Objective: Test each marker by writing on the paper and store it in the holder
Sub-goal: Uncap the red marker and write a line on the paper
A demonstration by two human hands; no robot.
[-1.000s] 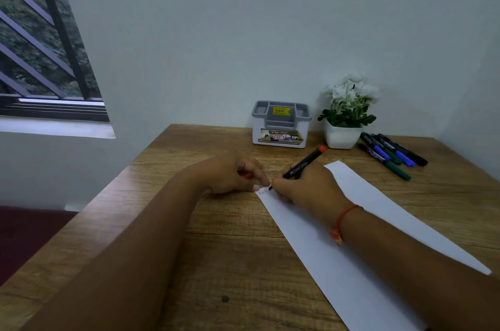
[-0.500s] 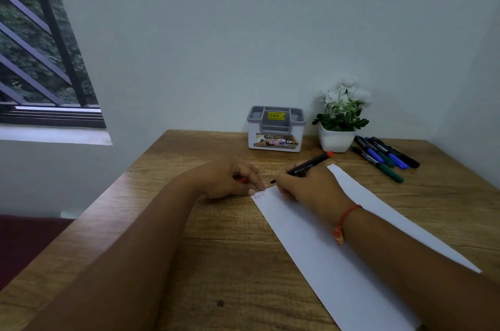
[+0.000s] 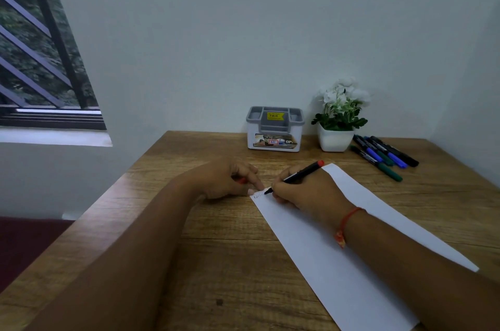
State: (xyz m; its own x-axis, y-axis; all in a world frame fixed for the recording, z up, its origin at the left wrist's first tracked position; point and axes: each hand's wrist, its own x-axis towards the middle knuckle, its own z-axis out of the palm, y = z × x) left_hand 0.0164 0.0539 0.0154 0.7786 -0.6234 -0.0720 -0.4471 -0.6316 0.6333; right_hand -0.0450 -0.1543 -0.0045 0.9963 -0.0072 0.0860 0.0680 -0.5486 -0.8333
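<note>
My right hand (image 3: 305, 192) grips a black marker with a red end (image 3: 303, 172), its tip resting on the top left corner of the white paper (image 3: 324, 255), where faint red writing shows. My left hand (image 3: 230, 178) lies curled on the table beside that corner, a fingertip pressing the paper's edge, with a small red cap (image 3: 241, 181) tucked in its fingers. The grey and white holder (image 3: 274, 129) stands at the back by the wall; no marker shows in it. Several more markers (image 3: 384, 153) lie at the back right.
A white pot with a flowering plant (image 3: 336, 119) stands between the holder and the loose markers. The wooden table (image 3: 216, 263) meets the wall at the back and right. A barred window is at the left, with the table's left edge open to the floor.
The marker in my right hand has tilted lower and its tip has crept a little along the paper's top corner. My left hand stays put.
</note>
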